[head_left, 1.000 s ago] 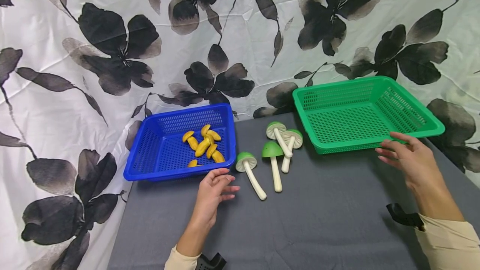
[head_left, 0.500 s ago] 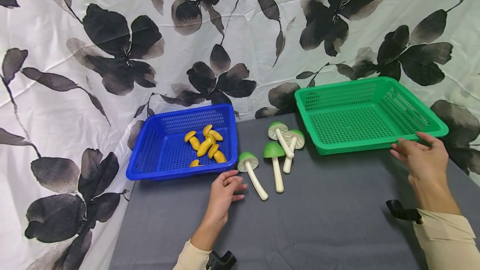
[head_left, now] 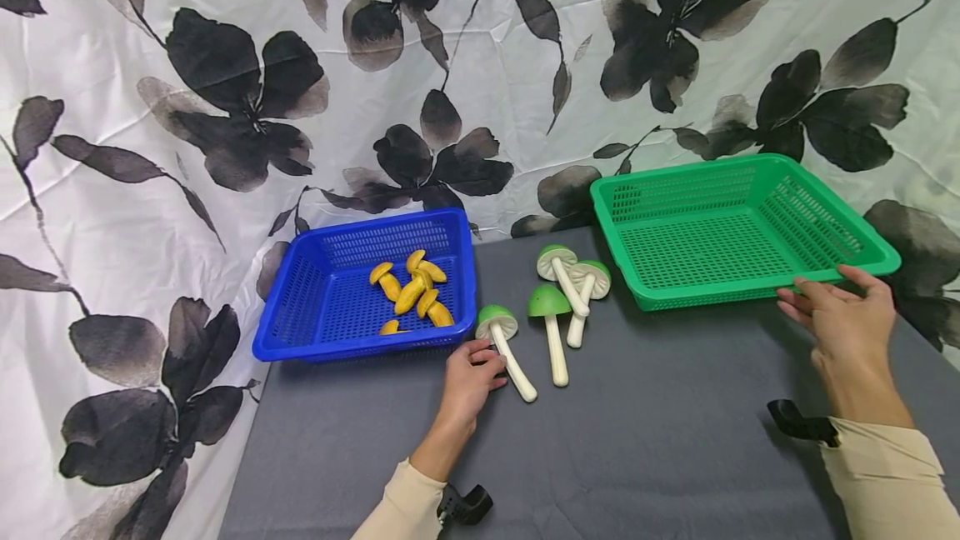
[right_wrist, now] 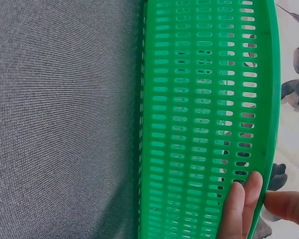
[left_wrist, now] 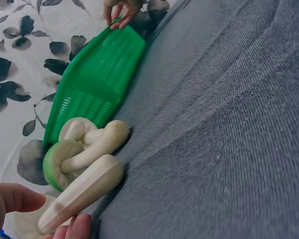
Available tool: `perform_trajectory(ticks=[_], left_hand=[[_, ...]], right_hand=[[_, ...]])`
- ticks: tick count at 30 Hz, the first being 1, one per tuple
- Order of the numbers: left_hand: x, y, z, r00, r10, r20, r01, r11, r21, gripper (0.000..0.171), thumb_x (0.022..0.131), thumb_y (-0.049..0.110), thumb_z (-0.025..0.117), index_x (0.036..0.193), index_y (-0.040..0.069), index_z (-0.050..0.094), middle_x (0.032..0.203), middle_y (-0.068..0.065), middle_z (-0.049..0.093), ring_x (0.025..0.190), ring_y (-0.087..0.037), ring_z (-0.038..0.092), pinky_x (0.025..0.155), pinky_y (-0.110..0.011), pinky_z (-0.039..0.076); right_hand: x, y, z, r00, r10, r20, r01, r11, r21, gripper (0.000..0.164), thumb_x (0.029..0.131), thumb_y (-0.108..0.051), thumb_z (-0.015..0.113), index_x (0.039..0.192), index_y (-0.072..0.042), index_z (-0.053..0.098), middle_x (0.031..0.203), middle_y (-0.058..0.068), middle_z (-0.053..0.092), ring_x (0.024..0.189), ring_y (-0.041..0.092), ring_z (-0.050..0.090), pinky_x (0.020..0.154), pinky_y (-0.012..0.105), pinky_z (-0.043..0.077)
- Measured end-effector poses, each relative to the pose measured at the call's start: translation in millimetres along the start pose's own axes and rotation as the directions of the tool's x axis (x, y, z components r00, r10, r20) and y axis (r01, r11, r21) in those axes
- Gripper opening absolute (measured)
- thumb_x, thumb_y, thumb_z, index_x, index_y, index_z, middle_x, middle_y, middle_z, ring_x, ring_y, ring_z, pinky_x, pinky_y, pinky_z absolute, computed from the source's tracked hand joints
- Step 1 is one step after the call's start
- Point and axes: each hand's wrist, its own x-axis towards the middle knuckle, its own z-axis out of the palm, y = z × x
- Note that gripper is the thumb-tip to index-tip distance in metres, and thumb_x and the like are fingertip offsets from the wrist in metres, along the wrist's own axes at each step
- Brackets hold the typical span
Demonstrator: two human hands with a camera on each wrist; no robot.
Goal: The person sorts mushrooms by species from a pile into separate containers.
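Observation:
My left hand (head_left: 468, 382) is at the nearest green-capped toy mushroom (head_left: 517, 369), fingertips right at its white stem. In the left wrist view the thumb (left_wrist: 25, 197) and fingertips (left_wrist: 79, 228) stand on either side of that stem, with a gap showing on the thumb's side. My right hand (head_left: 851, 315) pinches the near rim of the green basket (head_left: 645, 294), its fingers (right_wrist: 235, 206) against the outer wall and the thumb over the edge. Another green mushroom (head_left: 557, 344) lies just to the right, and two more mushrooms (head_left: 588, 282) overlap behind it.
A blue basket (head_left: 300, 348) at the left holds several small yellow mushrooms (head_left: 408, 294). Grey cloth (head_left: 637, 440) covers the table, and a floral curtain (head_left: 525, 107) hangs right behind both baskets.
My left hand has moved right, from below the blue basket to the nearest green mushroom's stem. My right hand has moved right along the green basket and taken hold of its rim.

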Motion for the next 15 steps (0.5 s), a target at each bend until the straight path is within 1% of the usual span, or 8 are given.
perform_trajectory(ticks=[4, 8, 12, 15], left_hand=[[3.0, -3.3, 6.8, 1.0, 0.007, -0.013, -0.007, 1.0, 0.011, 0.043, 0.086, -0.005, 0.073, 0.126, -0.009, 0.057, 0.096, -0.014, 0.061, 0.073, -0.016, 0.067, 0.071, -0.042, 0.064], [5.0, -3.9, 10.5, 1.0, -0.005, -0.021, 0.006, 1.0, 0.022, 0.043, 0.085, -0.005, 0.073, 0.125, -0.006, 0.058, 0.096, -0.014, 0.061, 0.074, -0.016, 0.066, 0.068, -0.04, 0.064], [5.3, -3.4, 11.9, 0.999, -0.034, -0.003, 0.034, 0.999, 0.02, 0.044, 0.087, -0.003, 0.073, 0.128, -0.004, 0.059, 0.1, -0.014, 0.06, 0.078, -0.017, 0.064, 0.064, -0.041, 0.063], [4.9, -3.6, 12.6, 0.999, -0.046, 0.018, 0.045, 0.999, 0.01, 0.046, 0.088, -0.004, 0.072, 0.131, -0.003, 0.058, 0.103, -0.014, 0.06, 0.081, -0.018, 0.062, 0.064, -0.045, 0.063]], right_hand=[[0.5, 0.4, 1.6, 1.0, 0.006, -0.016, -0.006, 0.999, -0.031, 0.059, 0.09, 0.001, 0.072, 0.127, -0.03, 0.037, 0.075, -0.001, 0.073, 0.061, 0.016, 0.074, 0.054, 0.03, 0.06], [0.8, 0.5, 1.9, 1.0, 0.012, -0.026, -0.014, 0.999, -0.043, 0.06, 0.091, 0.0, 0.072, 0.128, -0.031, 0.037, 0.075, -0.002, 0.073, 0.061, 0.015, 0.074, 0.053, 0.029, 0.06], [0.5, 0.8, 0.1, 1.0, 0.01, -0.018, -0.01, 0.999, -0.034, 0.06, 0.091, 0.0, 0.072, 0.129, -0.03, 0.036, 0.077, -0.002, 0.073, 0.061, 0.016, 0.074, 0.054, 0.03, 0.06], [0.2, 1.3, -1.3, 1.0, 0.003, -0.013, -0.004, 0.999, -0.034, 0.059, 0.091, 0.0, 0.072, 0.128, -0.03, 0.036, 0.077, -0.002, 0.073, 0.062, 0.016, 0.074, 0.055, 0.03, 0.06]])
